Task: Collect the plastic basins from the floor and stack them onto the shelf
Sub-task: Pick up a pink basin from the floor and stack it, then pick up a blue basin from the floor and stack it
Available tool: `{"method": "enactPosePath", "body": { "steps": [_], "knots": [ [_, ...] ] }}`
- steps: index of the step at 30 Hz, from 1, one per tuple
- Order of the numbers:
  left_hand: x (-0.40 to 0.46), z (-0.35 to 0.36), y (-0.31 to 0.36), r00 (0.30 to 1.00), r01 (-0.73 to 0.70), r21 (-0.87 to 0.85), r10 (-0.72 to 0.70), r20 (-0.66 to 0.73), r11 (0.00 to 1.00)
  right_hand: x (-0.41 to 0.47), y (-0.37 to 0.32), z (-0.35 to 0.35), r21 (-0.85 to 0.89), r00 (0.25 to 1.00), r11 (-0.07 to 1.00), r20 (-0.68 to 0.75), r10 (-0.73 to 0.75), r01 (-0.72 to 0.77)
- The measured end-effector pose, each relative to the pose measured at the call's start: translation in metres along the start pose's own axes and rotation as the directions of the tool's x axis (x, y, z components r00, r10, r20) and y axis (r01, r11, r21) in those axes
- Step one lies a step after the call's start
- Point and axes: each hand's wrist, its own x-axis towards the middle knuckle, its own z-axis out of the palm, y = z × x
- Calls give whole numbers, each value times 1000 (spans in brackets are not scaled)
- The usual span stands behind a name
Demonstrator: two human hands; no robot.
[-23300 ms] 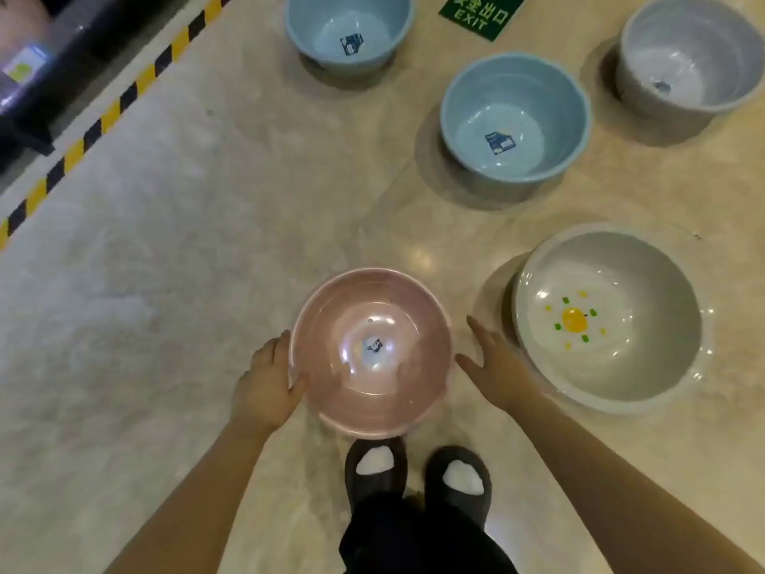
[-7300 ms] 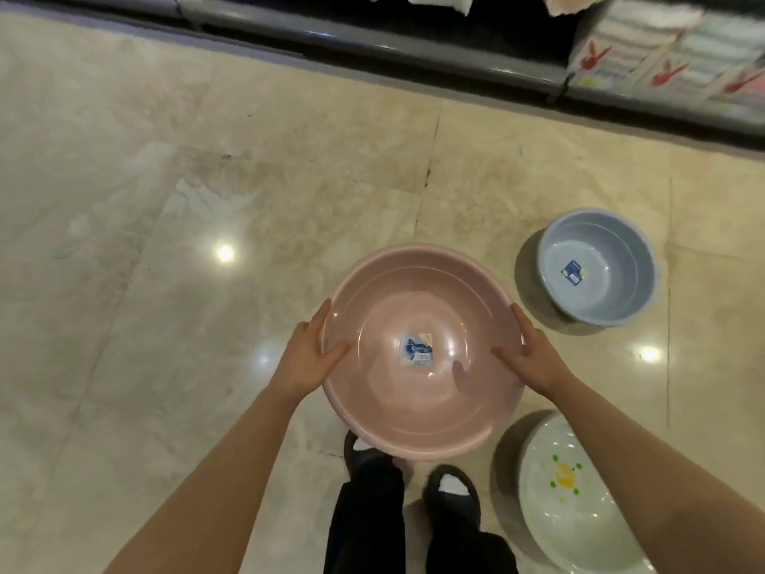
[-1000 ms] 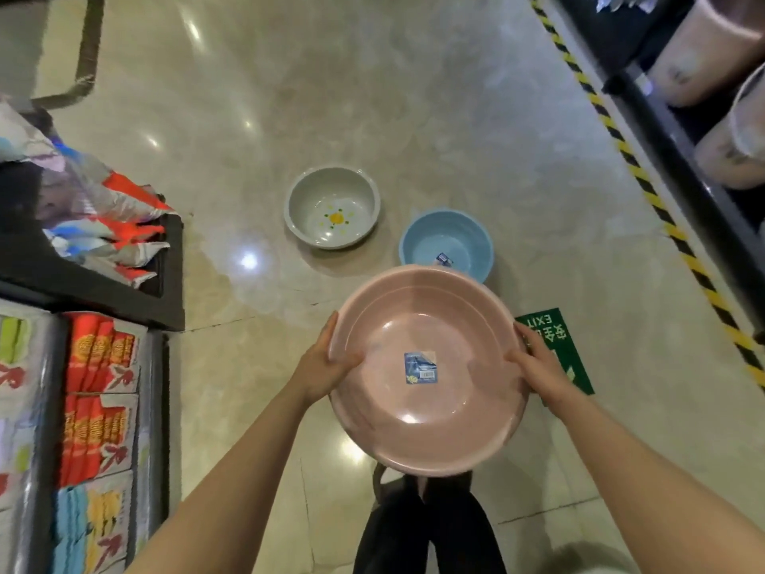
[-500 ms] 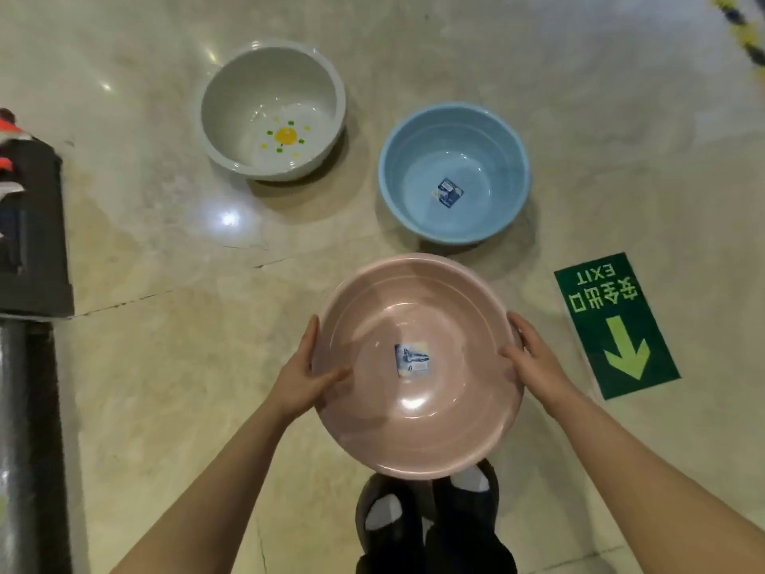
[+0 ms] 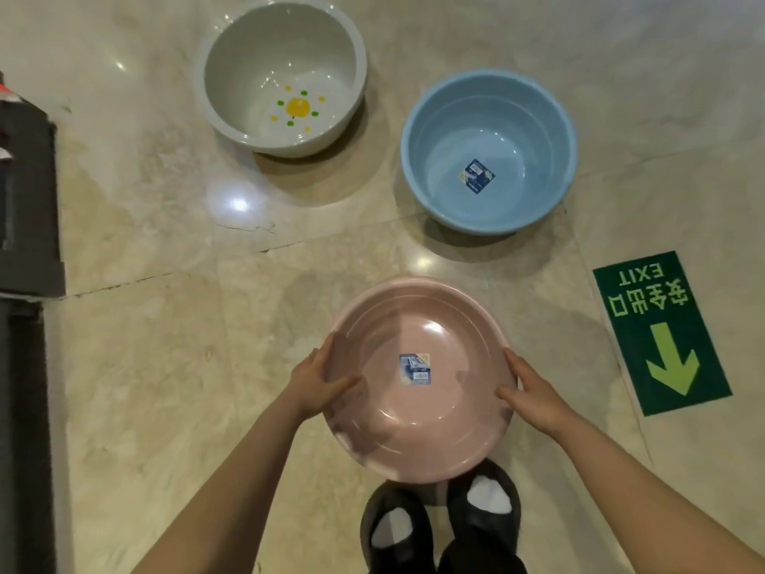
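Observation:
A pink plastic basin (image 5: 418,428) with a blue label inside is held over the floor in front of my feet. My left hand (image 5: 315,383) grips its left rim, thumb inside. My right hand (image 5: 534,395) grips its right rim, thumb over the edge. Farther ahead on the floor stand a grey-white basin (image 5: 256,84) with a yellow flower print and, to its right, a light blue basin (image 5: 447,130) with a label on its bottom. No shelf for the basins is in view.
A green EXIT floor sticker (image 5: 662,329) with an arrow lies at the right. A dark display base (image 5: 29,209) runs along the left edge. My dark slippers (image 5: 439,528) stand below the pink basin on the glossy marble floor.
Since half a second ago I have come closer to the two floor basins, which look larger and nearer. The pink basin stays held in both hands.

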Motion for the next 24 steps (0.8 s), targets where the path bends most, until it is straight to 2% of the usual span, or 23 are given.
{"method": "enactPosePath", "body": {
  "steps": [4,8,13,19,22,24],
  "knots": [
    [-36,-34,31,988,3,136,18,-155,991,-44,-38,-32,-215,1000,977,-20,-3,-2],
    [-106,-85,93,956,-78,367,175,-236,927,-118,-99,-81,-391,992,916,-42,-120,94],
    [-207,-160,181,888,-230,565,408,-211,792,-229,-183,-149,-492,964,848,-63,-259,195],
    [-314,-214,260,834,-275,689,523,-176,670,-357,-247,-214,-579,889,785,-213,-405,220],
    [-355,-222,292,791,-289,730,584,-182,620,-402,-261,-240,-633,857,744,-245,-453,212],
    [-380,-222,313,787,-282,752,592,-173,596,-425,-267,-260,-647,852,735,-254,-458,203]
  ]
}}
